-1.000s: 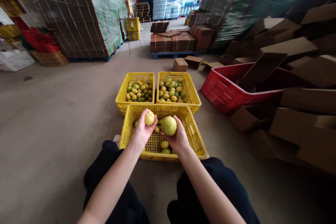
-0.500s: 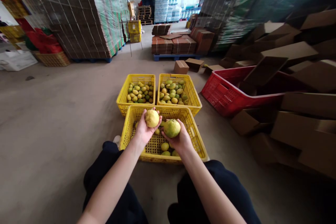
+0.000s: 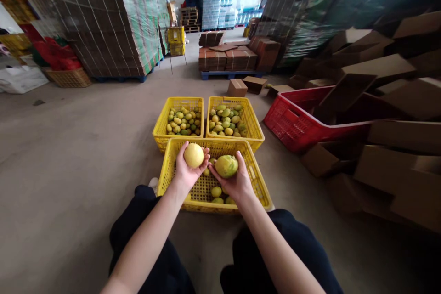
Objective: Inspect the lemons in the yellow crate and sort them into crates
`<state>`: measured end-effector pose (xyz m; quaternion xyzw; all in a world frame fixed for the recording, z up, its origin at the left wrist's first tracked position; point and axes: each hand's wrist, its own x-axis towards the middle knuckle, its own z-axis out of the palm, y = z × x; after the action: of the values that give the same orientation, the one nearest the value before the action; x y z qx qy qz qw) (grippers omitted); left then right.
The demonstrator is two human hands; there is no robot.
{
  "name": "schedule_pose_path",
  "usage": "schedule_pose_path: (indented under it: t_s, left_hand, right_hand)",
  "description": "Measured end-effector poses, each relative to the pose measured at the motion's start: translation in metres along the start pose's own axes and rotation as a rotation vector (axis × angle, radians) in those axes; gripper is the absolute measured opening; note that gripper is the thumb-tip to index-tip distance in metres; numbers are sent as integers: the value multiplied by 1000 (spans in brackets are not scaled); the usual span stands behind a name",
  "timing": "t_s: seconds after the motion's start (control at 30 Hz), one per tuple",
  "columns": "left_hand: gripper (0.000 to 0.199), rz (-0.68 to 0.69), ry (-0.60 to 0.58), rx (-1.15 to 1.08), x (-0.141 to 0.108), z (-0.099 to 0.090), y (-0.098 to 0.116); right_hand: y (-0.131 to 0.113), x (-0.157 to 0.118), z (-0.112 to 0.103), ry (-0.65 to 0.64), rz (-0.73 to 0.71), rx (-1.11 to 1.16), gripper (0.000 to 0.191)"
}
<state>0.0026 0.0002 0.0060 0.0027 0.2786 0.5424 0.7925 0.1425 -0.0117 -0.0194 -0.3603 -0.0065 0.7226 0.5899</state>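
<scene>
My left hand (image 3: 186, 176) cups a round, smooth yellow lemon-like fruit (image 3: 193, 155), its fingers curled around the underside. In my right hand (image 3: 240, 187) rests a lumpier green-yellow lemon-like fruit (image 3: 226, 166), with the thumb along its right side. Both hands are held close together over the near yellow crate (image 3: 260, 188). Inside that crate lie several similar fruits (image 3: 216, 191); my hands and forearms hide some of its contents.
Two yellow crates (image 3: 158, 131) (image 3: 254, 129), filled with similar fruit, stand just beyond the near crate. To the right are a red crate (image 3: 292, 121) and heaped cardboard boxes (image 3: 389, 161). Flattened cartons (image 3: 227, 59) sit on a blue pallet farther back. Wrapped stacks (image 3: 138, 23) rise on both sides.
The fruit in my left hand has turned, showing a smoother face, and has shifted slightly left and down. The right-hand fruit has rotated too, while that hand's thumb has lifted.
</scene>
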Motion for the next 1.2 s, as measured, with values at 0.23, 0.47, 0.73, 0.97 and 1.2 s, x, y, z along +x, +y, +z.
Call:
schedule_pose_path:
  t_s: [0.23, 0.47, 0.73, 0.97, 1.2]
  left_hand:
    - [31, 17, 32, -7, 11, -5, -3]
    - [24, 56, 85, 4, 9, 1, -2]
    - [23, 104, 222, -29, 12, -7, 3]
    - [23, 47, 261, -2, 17, -11, -1]
    - [14, 117, 249, 9, 13, -4, 0]
  right_hand:
    - [7, 1, 0, -244, -45, -99, 25]
    - [10, 7, -3, -234, -138, -224, 27]
    - [8, -1, 0, -277, -123, -196, 27]
    - [11, 5, -3, -144, -130, -295, 28]
    - [12, 6, -2, -107, -96, -351, 27]
